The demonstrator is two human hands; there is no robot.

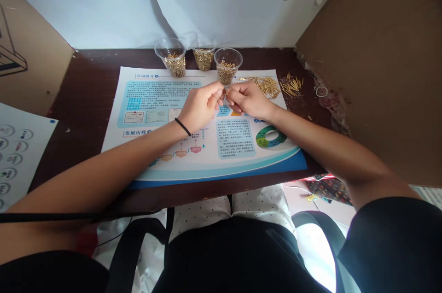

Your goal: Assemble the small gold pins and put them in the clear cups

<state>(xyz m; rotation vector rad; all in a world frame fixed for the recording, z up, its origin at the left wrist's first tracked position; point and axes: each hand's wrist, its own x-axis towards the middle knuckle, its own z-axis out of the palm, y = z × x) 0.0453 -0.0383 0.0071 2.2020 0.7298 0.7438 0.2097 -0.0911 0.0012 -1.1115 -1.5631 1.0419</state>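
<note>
Where a cardboard panel (373, 62) and white paper (86, 2) close off the far side, a dark worktop (86, 72) carries a blue-and-white poster (162, 175), with a printed sheet (17, 155) to its left. Three clear cups (203, 53) stand along the poster's far edge, each partly filled with gold pins (203, 60). Many pins remain outside them, in a loose heap (265, 85) at the poster's right corner and scattered beyond it. The left hand (200, 108) and right hand (249, 100) are together above the poster, fingertips nearly meeting on something tiny, probably a pin; which hand grips it cannot be told. A rubber band (322, 91) lies at the worktop's right end.
</note>
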